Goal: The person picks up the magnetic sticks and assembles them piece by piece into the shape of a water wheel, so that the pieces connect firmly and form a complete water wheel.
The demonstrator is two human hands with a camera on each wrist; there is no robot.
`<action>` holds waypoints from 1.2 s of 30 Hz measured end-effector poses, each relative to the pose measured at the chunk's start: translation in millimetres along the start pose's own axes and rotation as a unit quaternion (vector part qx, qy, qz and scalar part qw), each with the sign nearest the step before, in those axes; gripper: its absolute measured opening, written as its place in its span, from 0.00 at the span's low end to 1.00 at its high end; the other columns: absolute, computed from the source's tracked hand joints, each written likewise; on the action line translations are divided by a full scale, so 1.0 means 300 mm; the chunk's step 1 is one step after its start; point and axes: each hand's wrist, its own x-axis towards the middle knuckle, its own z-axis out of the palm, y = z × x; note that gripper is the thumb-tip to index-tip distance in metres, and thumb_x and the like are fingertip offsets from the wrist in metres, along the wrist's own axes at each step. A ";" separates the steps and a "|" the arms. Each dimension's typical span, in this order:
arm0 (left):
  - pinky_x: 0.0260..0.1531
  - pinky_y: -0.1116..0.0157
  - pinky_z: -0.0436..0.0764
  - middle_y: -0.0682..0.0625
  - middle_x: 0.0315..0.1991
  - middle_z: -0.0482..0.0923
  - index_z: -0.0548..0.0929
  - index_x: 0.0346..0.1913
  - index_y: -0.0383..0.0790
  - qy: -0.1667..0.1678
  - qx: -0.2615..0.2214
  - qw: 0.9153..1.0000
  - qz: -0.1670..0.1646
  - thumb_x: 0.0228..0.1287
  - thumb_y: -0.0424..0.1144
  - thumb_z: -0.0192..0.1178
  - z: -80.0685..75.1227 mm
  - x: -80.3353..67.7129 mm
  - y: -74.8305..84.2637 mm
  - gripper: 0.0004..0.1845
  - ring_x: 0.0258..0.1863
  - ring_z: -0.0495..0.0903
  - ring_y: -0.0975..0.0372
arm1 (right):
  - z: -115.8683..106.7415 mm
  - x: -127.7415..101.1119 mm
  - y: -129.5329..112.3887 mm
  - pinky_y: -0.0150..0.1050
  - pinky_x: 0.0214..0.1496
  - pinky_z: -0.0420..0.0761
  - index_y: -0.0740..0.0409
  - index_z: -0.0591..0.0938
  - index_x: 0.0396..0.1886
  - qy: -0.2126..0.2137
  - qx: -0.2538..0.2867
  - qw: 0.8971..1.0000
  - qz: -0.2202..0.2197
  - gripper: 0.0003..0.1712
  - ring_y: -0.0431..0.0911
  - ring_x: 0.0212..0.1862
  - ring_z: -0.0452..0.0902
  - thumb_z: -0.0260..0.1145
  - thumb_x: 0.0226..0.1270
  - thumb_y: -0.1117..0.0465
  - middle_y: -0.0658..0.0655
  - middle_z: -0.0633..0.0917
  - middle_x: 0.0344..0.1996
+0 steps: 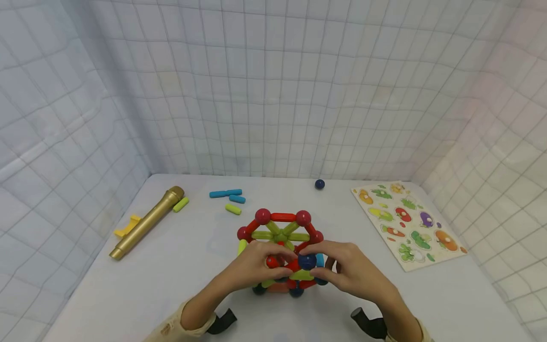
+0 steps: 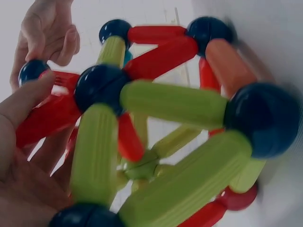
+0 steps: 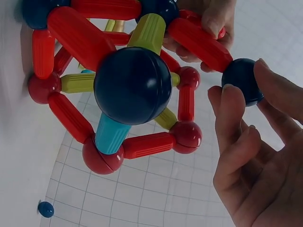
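Observation:
A ball-and-rod magnetic construction (image 1: 280,235) of red, lime and blue pieces stands on the table in front of me. My right hand (image 1: 348,266) pinches a dark blue ball (image 3: 242,81) between thumb and fingers. The ball meets the end of a red rod (image 3: 201,45) that runs back to another blue ball of the frame. My left hand (image 1: 256,263) holds a red rod (image 1: 272,261) at the near side, its thumb over the red pieces in the left wrist view. Part of that rod is hidden by the fingers.
One loose blue ball (image 1: 319,184) lies at the back. Blue rods (image 1: 225,193) and a lime rod (image 1: 233,209) are behind the construction. Left stand a gold microphone (image 1: 147,223) and a yellow piece (image 1: 127,226); right lies a vegetable puzzle board (image 1: 408,223).

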 end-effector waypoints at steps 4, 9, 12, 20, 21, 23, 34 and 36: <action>0.45 0.71 0.81 0.56 0.42 0.87 0.84 0.51 0.49 -0.024 0.003 1.000 -0.019 0.56 0.47 0.71 -0.044 -0.017 -0.007 0.19 0.43 0.80 0.70 | -0.002 -0.003 -0.001 0.30 0.33 0.81 0.43 0.79 0.58 -0.008 0.003 1.000 0.011 0.21 0.31 0.32 0.76 0.65 0.66 0.49 0.45 0.86 0.46; 0.45 0.69 0.79 0.60 0.39 0.85 0.82 0.43 0.52 -0.032 -0.012 0.999 -0.026 0.56 0.46 0.71 -0.081 -0.036 -0.020 0.13 0.41 0.78 0.70 | -0.004 -0.001 -0.004 0.29 0.33 0.81 0.42 0.78 0.59 -0.015 -0.001 1.000 0.014 0.22 0.32 0.33 0.77 0.66 0.66 0.50 0.44 0.86 0.46; 0.46 0.69 0.79 0.60 0.37 0.84 0.81 0.41 0.52 -0.033 -0.020 0.999 -0.032 0.56 0.46 0.71 -0.085 -0.040 -0.025 0.12 0.39 0.78 0.71 | -0.005 0.004 -0.007 0.28 0.34 0.81 0.44 0.78 0.60 -0.017 -0.005 1.000 0.003 0.23 0.32 0.34 0.78 0.67 0.65 0.53 0.45 0.86 0.47; 0.50 0.69 0.80 0.59 0.40 0.85 0.82 0.43 0.50 -0.049 -0.031 0.998 -0.034 0.56 0.45 0.71 -0.088 -0.033 -0.024 0.13 0.42 0.79 0.72 | -0.108 0.041 0.055 0.31 0.29 0.79 0.46 0.76 0.63 0.007 -0.025 0.998 0.056 0.28 0.33 0.29 0.78 0.69 0.63 0.52 0.54 0.87 0.46; 0.50 0.70 0.79 0.58 0.40 0.85 0.82 0.43 0.50 -0.052 -0.030 0.998 -0.033 0.56 0.45 0.71 -0.088 -0.032 -0.024 0.13 0.42 0.79 0.72 | -0.127 0.068 0.088 0.32 0.28 0.79 0.47 0.76 0.62 0.014 -0.032 0.997 0.070 0.26 0.35 0.28 0.78 0.68 0.64 0.52 0.56 0.87 0.46; 0.50 0.71 0.79 0.58 0.41 0.85 0.82 0.44 0.50 -0.054 -0.025 0.998 -0.034 0.56 0.45 0.71 -0.097 -0.033 -0.023 0.13 0.42 0.79 0.72 | -0.157 0.156 0.175 0.34 0.28 0.78 0.47 0.77 0.60 0.032 -0.060 0.992 0.103 0.22 0.39 0.26 0.77 0.66 0.66 0.53 0.57 0.86 0.46; 0.39 0.71 0.81 0.63 0.36 0.86 0.85 0.41 0.52 -0.066 0.031 0.995 -0.066 0.54 0.46 0.72 -0.075 -0.030 -0.014 0.12 0.36 0.77 0.77 | -0.121 0.525 0.646 0.61 0.60 0.74 0.53 0.76 0.64 -0.019 -0.281 0.928 0.242 0.25 0.63 0.66 0.70 0.59 0.66 0.64 0.65 0.75 0.65; 0.37 0.72 0.80 0.64 0.34 0.86 0.84 0.40 0.52 -0.065 0.032 0.995 -0.073 0.54 0.46 0.73 -0.068 -0.028 -0.008 0.11 0.34 0.76 0.77 | -0.117 0.538 0.675 0.60 0.61 0.74 0.53 0.76 0.64 -0.038 -0.301 0.920 0.248 0.26 0.62 0.66 0.70 0.58 0.66 0.64 0.64 0.75 0.65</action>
